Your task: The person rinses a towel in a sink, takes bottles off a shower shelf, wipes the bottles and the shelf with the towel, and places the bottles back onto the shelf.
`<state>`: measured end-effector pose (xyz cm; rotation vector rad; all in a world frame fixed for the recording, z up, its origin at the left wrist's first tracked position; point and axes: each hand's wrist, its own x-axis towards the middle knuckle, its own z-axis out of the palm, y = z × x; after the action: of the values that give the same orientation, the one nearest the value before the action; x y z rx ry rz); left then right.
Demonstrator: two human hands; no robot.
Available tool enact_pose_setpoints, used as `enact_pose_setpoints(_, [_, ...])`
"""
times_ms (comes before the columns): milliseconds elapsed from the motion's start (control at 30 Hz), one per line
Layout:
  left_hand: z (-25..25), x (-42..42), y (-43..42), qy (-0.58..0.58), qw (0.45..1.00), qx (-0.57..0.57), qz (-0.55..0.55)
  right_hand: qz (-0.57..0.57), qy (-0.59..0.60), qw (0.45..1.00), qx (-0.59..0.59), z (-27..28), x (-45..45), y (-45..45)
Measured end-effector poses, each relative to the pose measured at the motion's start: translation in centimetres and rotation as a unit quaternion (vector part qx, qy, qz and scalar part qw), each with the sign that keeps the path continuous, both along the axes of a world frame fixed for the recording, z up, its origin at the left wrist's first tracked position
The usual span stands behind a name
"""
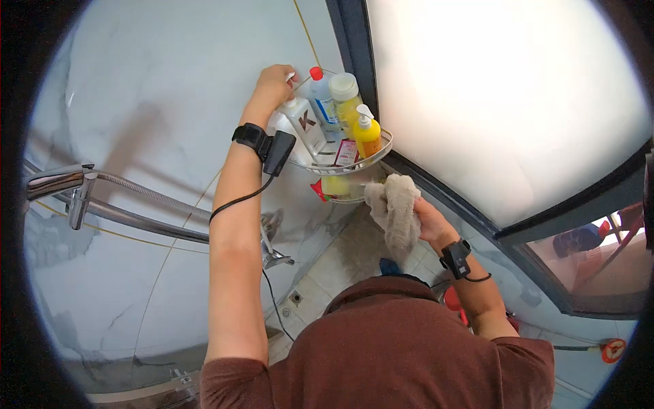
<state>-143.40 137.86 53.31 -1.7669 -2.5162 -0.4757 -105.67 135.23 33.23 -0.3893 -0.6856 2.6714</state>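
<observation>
My left hand (275, 84) is curled at the top of a white bottle marked K (308, 127), on the wall side of a wire corner shelf (335, 170). A small white piece, seemingly its pump spout, shows by the fingertips. My right hand (430, 219) grips a bunched, greyish-beige cloth (400, 217) in front of the shelf. Beside the K bottle stand a clear bottle with a red cap (323, 102), a yellow jar with a pale lid (346, 102) and a yellow pump bottle (366, 136). A pink packet (347, 153) lies at the shelf's front.
Below is a lower shelf (344, 199) with a yellow-green item and a red one. A chrome shower bar (143, 221) and hose run along the marbled wall at left. A dark-framed frosted panel (504, 102) borders the right. A floor drain (296, 297) lies below.
</observation>
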Motion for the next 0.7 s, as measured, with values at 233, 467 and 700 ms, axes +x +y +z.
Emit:
enact_pose_setpoints(233, [0.2,4.1,-1.4,0.182,0.98,0.074,0.044,-0.06,0.226,0.968,-0.089,4.8,2.8,-0.1])
enact_pose_setpoints(467, [-4.0,10.2,-2.2,-0.044,0.953,0.295,-0.057,-0.102,0.187,0.976,0.044,2.4,-0.3,-4.5])
enact_pose_setpoints(700, [-12.8,10.2,1.3,-0.221,0.948,0.22,0.069,-0.111,0.163,0.978,0.061,2.6,2.0,-3.4])
